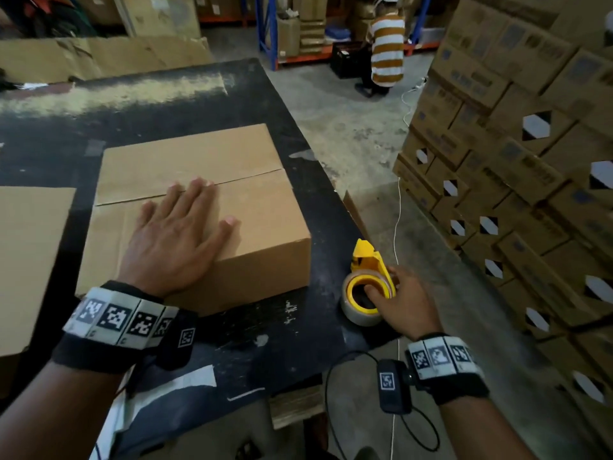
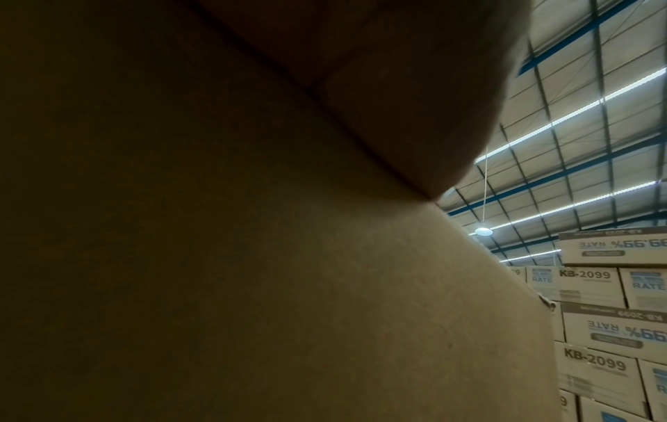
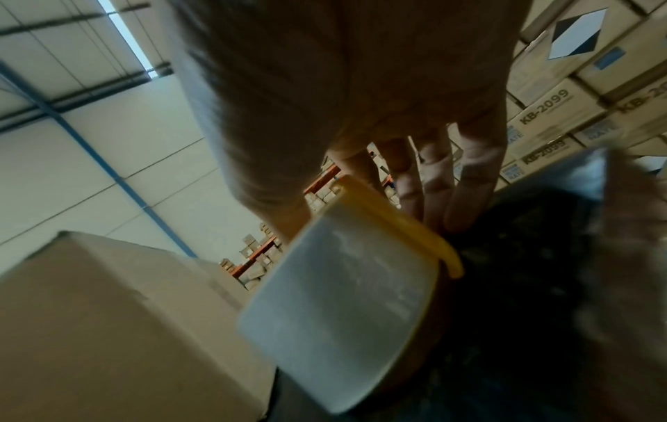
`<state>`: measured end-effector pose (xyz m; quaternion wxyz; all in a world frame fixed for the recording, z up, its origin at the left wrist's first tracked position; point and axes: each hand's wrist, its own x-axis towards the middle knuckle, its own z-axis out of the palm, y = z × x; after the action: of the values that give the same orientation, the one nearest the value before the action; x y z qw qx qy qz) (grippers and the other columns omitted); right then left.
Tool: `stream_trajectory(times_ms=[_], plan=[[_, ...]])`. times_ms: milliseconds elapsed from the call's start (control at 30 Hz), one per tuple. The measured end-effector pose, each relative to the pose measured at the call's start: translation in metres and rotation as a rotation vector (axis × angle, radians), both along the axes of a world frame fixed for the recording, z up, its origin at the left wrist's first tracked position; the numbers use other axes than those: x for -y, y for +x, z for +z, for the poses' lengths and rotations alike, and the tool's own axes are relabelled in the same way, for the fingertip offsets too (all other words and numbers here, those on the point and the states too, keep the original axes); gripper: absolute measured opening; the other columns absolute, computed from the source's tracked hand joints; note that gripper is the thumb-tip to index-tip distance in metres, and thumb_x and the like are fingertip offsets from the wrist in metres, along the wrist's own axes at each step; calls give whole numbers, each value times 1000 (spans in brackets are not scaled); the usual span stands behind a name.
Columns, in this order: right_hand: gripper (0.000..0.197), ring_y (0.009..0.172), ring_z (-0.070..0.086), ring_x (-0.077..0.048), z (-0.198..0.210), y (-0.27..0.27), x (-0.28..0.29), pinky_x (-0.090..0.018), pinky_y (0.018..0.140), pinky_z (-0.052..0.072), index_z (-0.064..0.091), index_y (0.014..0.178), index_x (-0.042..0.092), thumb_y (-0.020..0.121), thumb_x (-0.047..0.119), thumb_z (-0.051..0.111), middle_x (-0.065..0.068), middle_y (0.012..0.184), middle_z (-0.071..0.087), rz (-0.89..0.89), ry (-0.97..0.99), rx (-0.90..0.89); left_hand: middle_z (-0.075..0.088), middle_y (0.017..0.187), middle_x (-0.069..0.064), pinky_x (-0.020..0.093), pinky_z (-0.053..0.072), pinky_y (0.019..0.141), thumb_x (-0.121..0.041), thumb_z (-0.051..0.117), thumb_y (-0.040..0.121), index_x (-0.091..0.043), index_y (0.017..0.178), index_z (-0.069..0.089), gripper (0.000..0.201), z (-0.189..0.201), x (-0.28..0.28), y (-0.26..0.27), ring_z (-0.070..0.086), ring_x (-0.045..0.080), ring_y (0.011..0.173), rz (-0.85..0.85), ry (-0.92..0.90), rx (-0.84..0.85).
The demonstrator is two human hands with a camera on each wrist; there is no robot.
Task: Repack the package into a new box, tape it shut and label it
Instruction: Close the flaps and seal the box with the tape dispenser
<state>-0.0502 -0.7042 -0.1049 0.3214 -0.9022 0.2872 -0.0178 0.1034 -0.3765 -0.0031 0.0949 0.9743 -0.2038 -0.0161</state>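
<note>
A closed brown cardboard box (image 1: 199,151) stands on the black table (image 1: 265,333), its top flaps meeting in an untaped seam. My left hand (image 1: 185,220) lies flat on the near flap, fingers straight and spread. In the left wrist view the palm (image 2: 415,85) presses on the box top (image 2: 252,257). A yellow tape dispenser (image 1: 365,260) with a clear tape roll (image 1: 356,313) lies to the right of the box. My right hand (image 1: 394,290) grips it, thumb inside the roll's core, fingers round the far side. The right wrist view shows the roll (image 3: 343,299) under that hand (image 3: 343,71).
Another cardboard box (image 1: 30,260) lies at the table's left edge. White paper (image 1: 172,386) hangs off the near edge. Stacked cartons (image 1: 514,161) form a wall on the right. A person in a striped shirt (image 1: 386,51) crouches far back by blue racks.
</note>
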Motion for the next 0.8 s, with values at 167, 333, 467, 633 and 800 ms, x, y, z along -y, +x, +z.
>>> stream_trajectory(times_ms=[167, 333, 467, 633, 800], plan=[[22, 94, 66, -33, 4, 16, 7, -40, 77, 53, 62, 94, 20, 81, 37, 69, -9, 97, 68, 59, -65, -116, 4, 172, -9, 50, 7, 127, -78, 8, 93, -32, 163, 6, 84, -1, -1, -1, 3, 17, 158, 13, -7, -4], [26, 91, 66, -22, 9, 1, 21, -36, 78, 51, 61, 102, 20, 86, 37, 73, -2, 97, 70, 43, 85, -23, 2, 171, -12, 48, 4, 127, -80, 7, 90, -34, 163, 5, 86, -1, 1, -1, 0, 14, 158, 27, -13, -21], [30, 69, 68, -8, 18, -17, 33, -24, 63, 48, 56, 109, 19, 88, 27, 75, -4, 93, 71, -64, 432, 75, -2, 170, -14, 46, 3, 127, -82, 6, 89, -36, 163, 3, 87, 0, 2, -1, -3, 12, 157, 29, -1, -34], [37, 62, 63, -10, 31, -26, 53, -33, 64, 48, 57, 111, 28, 83, 13, 76, -8, 91, 71, -69, 612, 157, -1, 170, -15, 46, 5, 127, -81, 7, 89, -37, 163, 3, 86, 1, 2, -1, -2, 11, 157, 32, 4, -32], [35, 72, 69, -10, 62, -4, 57, -25, 63, 54, 61, 120, 20, 90, 3, 68, -7, 88, 75, 42, 847, 243, -1, 170, -16, 43, 3, 127, -82, 7, 86, -38, 162, 4, 88, 3, 3, 0, -2, 9, 157, 50, 0, -53]])
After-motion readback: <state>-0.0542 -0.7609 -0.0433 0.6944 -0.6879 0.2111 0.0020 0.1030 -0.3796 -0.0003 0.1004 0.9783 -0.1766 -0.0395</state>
